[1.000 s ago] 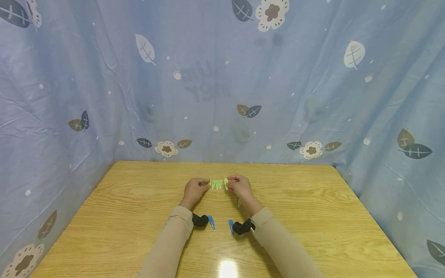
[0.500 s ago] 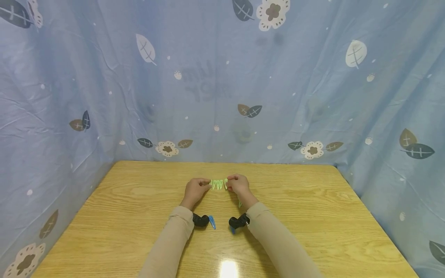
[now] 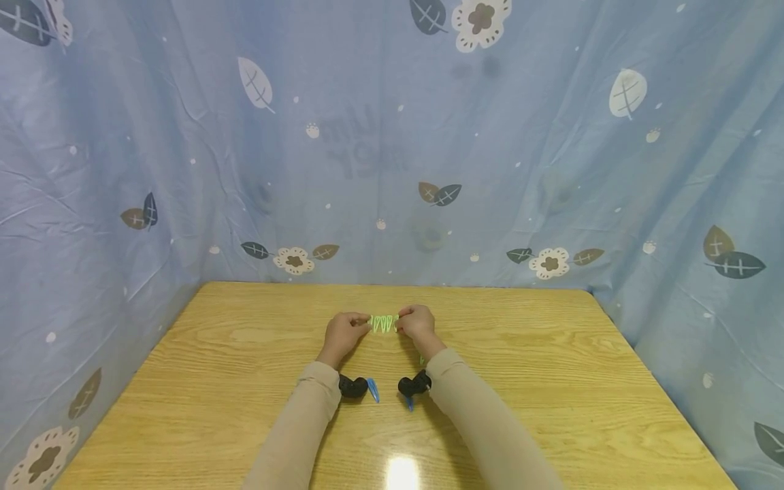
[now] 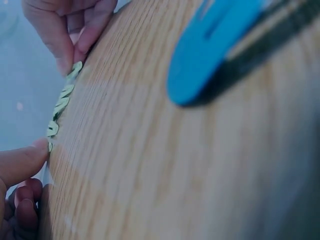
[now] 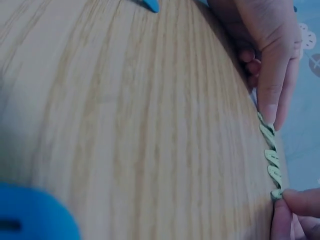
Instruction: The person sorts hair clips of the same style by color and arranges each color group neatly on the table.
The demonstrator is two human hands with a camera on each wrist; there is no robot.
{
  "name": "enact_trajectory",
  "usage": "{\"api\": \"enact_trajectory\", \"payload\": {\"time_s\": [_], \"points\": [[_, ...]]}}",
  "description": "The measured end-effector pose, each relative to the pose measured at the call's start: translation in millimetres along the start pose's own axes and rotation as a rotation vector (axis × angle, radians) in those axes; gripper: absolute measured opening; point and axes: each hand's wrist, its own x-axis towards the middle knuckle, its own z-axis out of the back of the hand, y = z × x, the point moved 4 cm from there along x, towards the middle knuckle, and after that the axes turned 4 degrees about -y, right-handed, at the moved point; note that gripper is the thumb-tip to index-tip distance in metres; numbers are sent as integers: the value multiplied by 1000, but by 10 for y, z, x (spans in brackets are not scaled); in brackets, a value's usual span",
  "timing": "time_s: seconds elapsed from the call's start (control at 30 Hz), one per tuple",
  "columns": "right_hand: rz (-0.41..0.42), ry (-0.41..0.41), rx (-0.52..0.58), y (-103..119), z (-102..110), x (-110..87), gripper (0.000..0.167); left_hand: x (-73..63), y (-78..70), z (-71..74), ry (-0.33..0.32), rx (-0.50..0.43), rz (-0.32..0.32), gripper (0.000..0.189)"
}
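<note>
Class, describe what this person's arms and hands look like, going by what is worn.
Both arms have long, plain beige sleeves: left sleeve, right sleeve. A rounded black device sits at each wrist, left device and right device. The left hand and right hand wear no gloves.

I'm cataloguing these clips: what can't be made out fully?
Row's right-end green clip: head view, partly covered by right hand.
Lone green clip: head view, partly behind right wrist.
Right-side blue clip: head view, partly behind black wrist device.
Blue clips: wrist views, cut off by frame edges.
</note>
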Motion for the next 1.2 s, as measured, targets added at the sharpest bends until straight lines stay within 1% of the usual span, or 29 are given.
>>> {"api": "enact_trajectory", "payload": {"time_s": [0.23, 0.4, 0.67, 0.8, 0.83, 1.0, 1.1, 1.2], "points": [[16, -1, -23, 17, 7, -6, 15, 21, 17, -5, -6, 15, -3, 23], [22, 22, -18, 7, 27, -17, 16, 24, 19, -10, -3, 15, -8, 23], [34, 94, 73, -57, 54, -5, 20, 12, 12, -16, -1, 6, -7, 24], [44, 142, 127, -95, 75, 8, 24, 9, 29, -29, 4, 14, 6, 24], [49, 160, 139, -68, 94, -23, 25, 7, 32, -31, 7, 15, 8, 24], [59, 198, 214, -80, 172, -45, 30, 2, 29, -19, 11, 12, 3, 24], [81, 190, 213, -112, 245, -51, 30, 6, 31, -15, 12, 16, -8, 24], [113, 183, 177, -121, 330, -105, 30, 8, 36, -11, 13, 16, -14, 24]]}}
